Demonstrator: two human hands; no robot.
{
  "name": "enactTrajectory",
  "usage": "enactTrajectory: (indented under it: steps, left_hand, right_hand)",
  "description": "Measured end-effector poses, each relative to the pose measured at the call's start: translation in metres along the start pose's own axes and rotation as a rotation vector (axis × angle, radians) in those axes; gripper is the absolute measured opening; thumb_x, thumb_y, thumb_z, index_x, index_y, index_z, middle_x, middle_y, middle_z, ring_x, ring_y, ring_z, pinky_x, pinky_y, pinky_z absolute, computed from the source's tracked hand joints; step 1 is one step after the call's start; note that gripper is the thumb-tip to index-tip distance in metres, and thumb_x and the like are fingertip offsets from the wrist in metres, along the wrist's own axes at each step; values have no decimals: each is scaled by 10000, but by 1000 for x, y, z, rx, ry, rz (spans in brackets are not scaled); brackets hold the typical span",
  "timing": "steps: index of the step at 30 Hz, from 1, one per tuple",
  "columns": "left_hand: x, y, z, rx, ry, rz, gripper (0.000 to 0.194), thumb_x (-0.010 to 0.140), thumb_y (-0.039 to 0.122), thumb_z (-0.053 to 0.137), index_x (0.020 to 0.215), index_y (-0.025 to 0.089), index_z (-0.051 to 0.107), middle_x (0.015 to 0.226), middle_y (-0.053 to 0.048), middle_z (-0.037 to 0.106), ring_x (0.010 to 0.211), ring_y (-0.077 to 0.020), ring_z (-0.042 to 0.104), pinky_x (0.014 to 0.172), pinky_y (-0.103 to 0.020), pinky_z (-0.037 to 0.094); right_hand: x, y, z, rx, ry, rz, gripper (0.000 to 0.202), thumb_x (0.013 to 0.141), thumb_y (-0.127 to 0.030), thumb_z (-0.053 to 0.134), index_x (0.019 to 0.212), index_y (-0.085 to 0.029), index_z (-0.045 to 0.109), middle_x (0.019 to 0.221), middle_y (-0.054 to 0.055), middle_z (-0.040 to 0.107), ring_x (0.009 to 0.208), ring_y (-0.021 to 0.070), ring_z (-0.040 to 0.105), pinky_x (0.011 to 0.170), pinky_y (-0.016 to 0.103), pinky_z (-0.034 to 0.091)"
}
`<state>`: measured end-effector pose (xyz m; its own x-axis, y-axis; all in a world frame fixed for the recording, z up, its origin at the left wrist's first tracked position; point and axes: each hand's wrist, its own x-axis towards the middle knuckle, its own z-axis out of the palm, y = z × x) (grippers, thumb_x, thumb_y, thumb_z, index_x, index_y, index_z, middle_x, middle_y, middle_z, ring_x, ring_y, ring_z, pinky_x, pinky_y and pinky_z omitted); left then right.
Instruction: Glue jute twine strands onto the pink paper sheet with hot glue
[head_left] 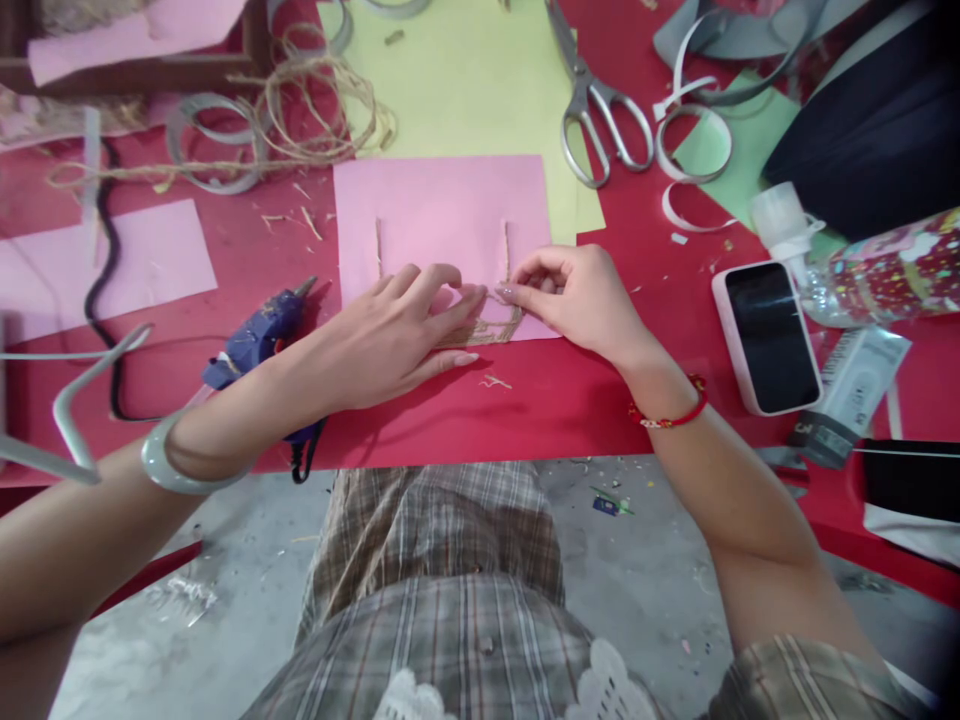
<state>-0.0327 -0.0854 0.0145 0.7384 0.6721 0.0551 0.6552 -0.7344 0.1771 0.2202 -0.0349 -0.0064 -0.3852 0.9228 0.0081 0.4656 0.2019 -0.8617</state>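
A sheet of pink paper [442, 200] lies in front of me with pieces of brown twine [505, 245] on it, two of them upright strips and others along the lower edge. My left hand [382, 335] rests over the lower left of the sheet, fingers apart, its index fingertip pressing near the twine. Thumb and forefinger of my right hand [574, 298] are pinched together at the lower right, on what looks like a short end of twine. Left of the sheet, partly under my left forearm, lies a blue hot glue gun [259, 335].
Scissors [600, 115] lie on yellow paper [450, 85]. A twine coil [315, 110] sits at the back left. To the right are a phone [772, 335], a grey tube [855, 390], a patterned bottle [892, 270] and white ribbon [694, 143]. The red table edge is near my lap.
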Motion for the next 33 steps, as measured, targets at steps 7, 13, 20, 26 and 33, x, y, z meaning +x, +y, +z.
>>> enactTrajectory:
  steps: [7, 13, 20, 26, 33]
  left_hand:
    - [-2, 0, -1, 20, -21, -17, 665, 1142, 592, 285, 1620, 172, 478, 1399, -229, 560, 1152, -368, 608, 1041, -560, 519]
    - [-3, -1, -4, -23, -27, -14, 645, 1138, 584, 316, 1620, 191, 486, 1406, -228, 561, 1154, -369, 611, 1039, -564, 525]
    - [2, -5, -1, -92, 30, 11, 719, 1134, 626, 273, 1674, 173, 408, 1405, -238, 562, 1180, -365, 615, 1029, -543, 536]
    - [7, 0, 4, -75, 5, -12, 758, 1114, 666, 306, 1659, 158, 445, 1401, -261, 571, 1159, -395, 612, 1030, -577, 512]
    - [3, 0, 4, -25, 4, 1, 717, 1125, 641, 296, 1667, 188, 415, 1415, -243, 563, 1160, -384, 610, 1040, -574, 509]
  right_hand:
    - [1, 0, 0, 3, 6, 13, 366, 884, -512, 850, 809, -172, 738, 664, 15, 643, 644, 149, 550, 612, 309, 427]
    - [0, -2, 1, 17, 20, 37, 330, 912, -482, 824, 818, -182, 724, 691, 25, 665, 647, 160, 581, 618, 316, 438]
    - [1, -1, 1, 20, 18, 42, 405, 902, -588, 810, 854, -198, 711, 715, 32, 677, 663, 173, 608, 595, 311, 448]
    - [1, 1, 1, 53, 31, 56, 409, 899, -597, 808, 857, -200, 723, 712, 32, 680, 658, 172, 598, 573, 306, 445]
    - [1, 1, 1, 69, 29, 54, 369, 899, -542, 828, 852, -200, 699, 760, 35, 703, 668, 161, 608, 573, 291, 445]
